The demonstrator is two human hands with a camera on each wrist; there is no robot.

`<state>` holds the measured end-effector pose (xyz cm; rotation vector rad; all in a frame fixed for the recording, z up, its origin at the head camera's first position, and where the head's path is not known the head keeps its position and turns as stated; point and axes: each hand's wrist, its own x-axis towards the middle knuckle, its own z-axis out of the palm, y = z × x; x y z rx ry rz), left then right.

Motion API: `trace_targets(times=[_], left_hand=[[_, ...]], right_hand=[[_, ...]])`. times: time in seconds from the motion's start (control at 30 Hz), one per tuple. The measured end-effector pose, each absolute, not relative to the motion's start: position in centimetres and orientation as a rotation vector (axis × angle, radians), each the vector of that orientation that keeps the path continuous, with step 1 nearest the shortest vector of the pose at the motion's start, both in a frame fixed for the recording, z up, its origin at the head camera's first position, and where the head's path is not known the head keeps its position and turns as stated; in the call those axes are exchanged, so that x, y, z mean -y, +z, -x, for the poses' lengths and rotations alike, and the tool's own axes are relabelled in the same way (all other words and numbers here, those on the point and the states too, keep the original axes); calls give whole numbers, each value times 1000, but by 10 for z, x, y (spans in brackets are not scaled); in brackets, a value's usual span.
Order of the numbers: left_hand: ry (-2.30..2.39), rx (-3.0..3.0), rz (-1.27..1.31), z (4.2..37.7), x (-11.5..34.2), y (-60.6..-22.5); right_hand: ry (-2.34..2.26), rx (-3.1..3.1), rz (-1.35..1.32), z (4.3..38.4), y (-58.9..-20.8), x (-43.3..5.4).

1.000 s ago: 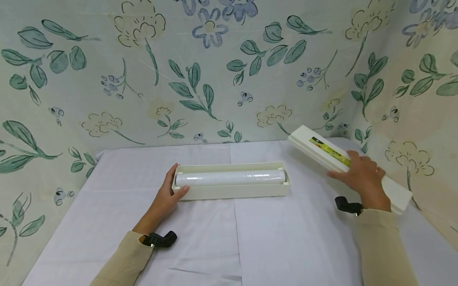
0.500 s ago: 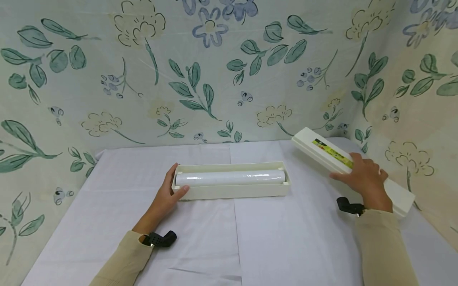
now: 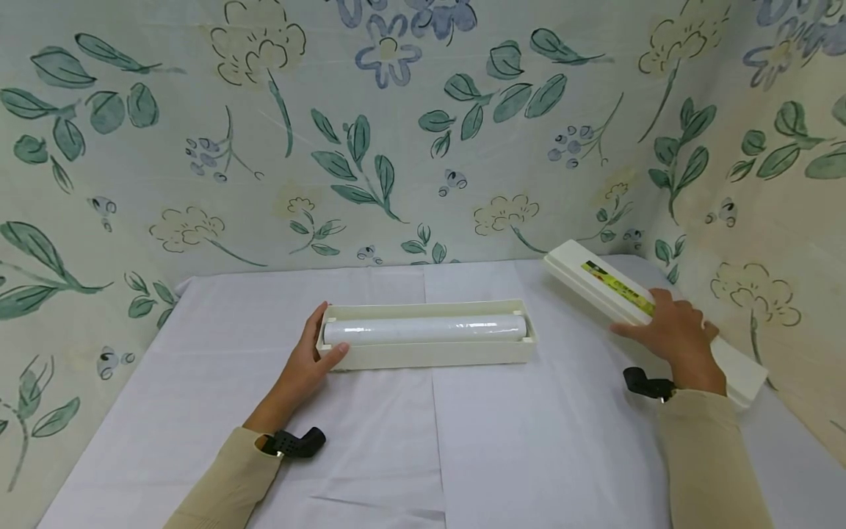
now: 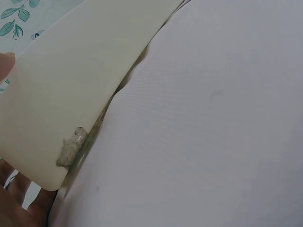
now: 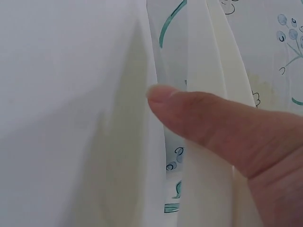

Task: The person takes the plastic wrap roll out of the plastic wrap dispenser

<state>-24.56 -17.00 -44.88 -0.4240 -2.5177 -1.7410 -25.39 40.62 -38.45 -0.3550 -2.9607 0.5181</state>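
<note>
A long off-white cling film dispenser box (image 3: 429,355) sits on the table with its top uncovered. Inside lies a shiny white roll of cling film (image 3: 426,328). My left hand (image 3: 311,365) grips the box's left end, thumb on the front wall and fingers behind. The left wrist view shows the box's front wall (image 4: 80,61) with a greyish patch near its lower edge. Off to the right, my right hand (image 3: 681,338) holds the long white lid (image 3: 595,283), which bears a yellow-green label and slants toward the back left. In the right wrist view the thumb (image 5: 203,118) crosses the lid's edge.
White cloth (image 3: 370,455) covers the table, with fold lines across it. Floral fabric (image 3: 396,147) hangs behind and along the sides. A black wrist camera (image 3: 294,443) sits on the left wrist, and another black camera (image 3: 648,383) on the right wrist.
My right hand has shifted slightly to the right and toward me with the lid. The left hand, the box and the roll have stayed in place.
</note>
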Motion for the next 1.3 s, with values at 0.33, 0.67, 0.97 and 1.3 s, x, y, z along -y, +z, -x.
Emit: trace_targets(times=[0.33,0.67,0.97,1.3], left_hand=[[-1718,2526,430,244,169,-449],[-1721,2525,423,244,169,-450],[-1718,2536,404,243,169,-447],[-1708,2541,409,242,169,-447]], right_hand=[[542,2991,391,252,-390,-409],[546,3001,435,252,-397,-412],[584,3016,472,252,-398,-413],[557,3050,459,251,-400,-415]])
